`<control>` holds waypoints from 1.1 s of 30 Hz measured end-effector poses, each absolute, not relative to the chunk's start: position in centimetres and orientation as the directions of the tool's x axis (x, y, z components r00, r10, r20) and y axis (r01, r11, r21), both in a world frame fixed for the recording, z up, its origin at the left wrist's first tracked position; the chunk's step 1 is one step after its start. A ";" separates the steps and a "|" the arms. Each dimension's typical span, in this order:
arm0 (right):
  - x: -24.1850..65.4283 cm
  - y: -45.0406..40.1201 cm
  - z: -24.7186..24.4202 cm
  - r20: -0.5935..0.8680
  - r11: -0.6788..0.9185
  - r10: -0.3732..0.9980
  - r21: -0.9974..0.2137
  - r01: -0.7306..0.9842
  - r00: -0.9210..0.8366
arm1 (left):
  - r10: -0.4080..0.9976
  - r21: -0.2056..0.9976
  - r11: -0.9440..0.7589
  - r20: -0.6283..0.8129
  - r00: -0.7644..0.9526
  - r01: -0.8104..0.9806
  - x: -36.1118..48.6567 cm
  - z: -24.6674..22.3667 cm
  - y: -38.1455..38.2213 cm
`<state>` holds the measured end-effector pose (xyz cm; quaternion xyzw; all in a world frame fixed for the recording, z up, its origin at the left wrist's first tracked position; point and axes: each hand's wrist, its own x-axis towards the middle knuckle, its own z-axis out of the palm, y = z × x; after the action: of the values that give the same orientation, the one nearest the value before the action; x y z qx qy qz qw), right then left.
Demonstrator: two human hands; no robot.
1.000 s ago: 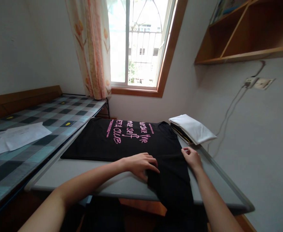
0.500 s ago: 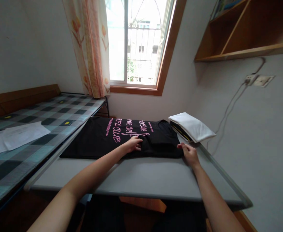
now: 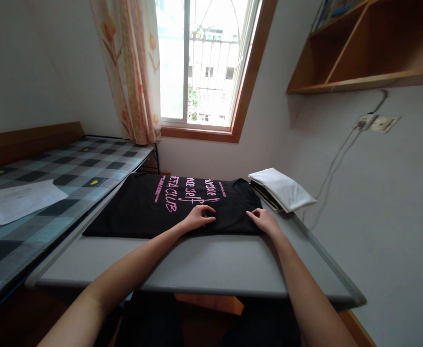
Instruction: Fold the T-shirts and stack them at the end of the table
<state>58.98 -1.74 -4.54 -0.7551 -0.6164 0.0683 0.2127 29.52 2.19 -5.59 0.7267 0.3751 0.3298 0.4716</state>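
Note:
A black T-shirt [image 3: 124, 212] with pink lettering lies flat on the grey table, its neckline toward the right. My left hand [image 3: 197, 218] rests on the near half of the shirt, beside the lettering, with thumb and forefinger curved apart and nothing visible between them. Close to the shirt's collar end, my right hand [image 3: 265, 221] points left, its fingertips stretched out on the black fabric. Faint creases run between the two hands. The undersides of both hands are hidden.
Folded white and dark cloth [image 3: 281, 189] is stacked at the table's right side. The grey table [image 3: 211, 265] adjoins a bed with a checked cover [image 3: 66, 168], where papers [image 3: 26, 200] lie. A wooden shelf [image 3: 345, 86] and a socket with a cable [image 3: 368, 121] are on the right wall.
The raised black fold between my hands now lies flat on the shirt. My right hand has moved left from the shirt's corner onto its surface; my left hand has loosened its fingers.

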 end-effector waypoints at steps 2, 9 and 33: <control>58.5 -1.3 -4.4 0.130 -0.193 0.956 -0.400 0.896 0.263 | 0.862 0.936 -0.251 0.100 0.497 0.246 29.3 -5.3 1.9; 59.9 -3.2 -6.0 0.299 -0.067 0.904 -0.608 0.791 0.307 | 0.904 0.952 -0.144 0.014 0.427 0.272 29.2 -5.1 1.4; 60.7 -5.1 -6.9 0.391 0.040 0.884 -0.607 0.794 0.255 | 0.845 0.681 -0.521 0.329 0.422 0.514 28.8 -4.7 1.2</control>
<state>60.65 -5.09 -6.86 -0.6905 -0.6076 0.0581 0.3881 28.79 1.23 -4.72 0.8059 0.4216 0.3337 0.2480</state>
